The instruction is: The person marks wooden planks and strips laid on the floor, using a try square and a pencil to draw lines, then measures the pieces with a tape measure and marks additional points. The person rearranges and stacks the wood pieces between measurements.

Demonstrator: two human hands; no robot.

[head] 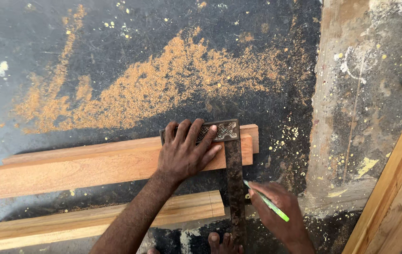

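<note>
left hand (pixel 184 153) presses flat, fingers spread, on the try square (pixel 231 162) over the right end of the far wooden plank (pixel 92 164). right hand (pixel 278 207) pinches a green pencil (pixel 267 201), tip at the square's blade. another plank (pixel 182 209) lies nearer on the sawdust-strewn floor (pixel 116 42).

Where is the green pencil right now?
The green pencil is in the right hand, low and right of centre in the head view, its tip against the right edge of the try square's blade.

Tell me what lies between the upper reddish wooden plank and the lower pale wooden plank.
In the head view, a strip of dark, sawdust-speckled floor separates the upper reddish wooden plank from the lower pale wooden plank; the left forearm crosses it.
</note>
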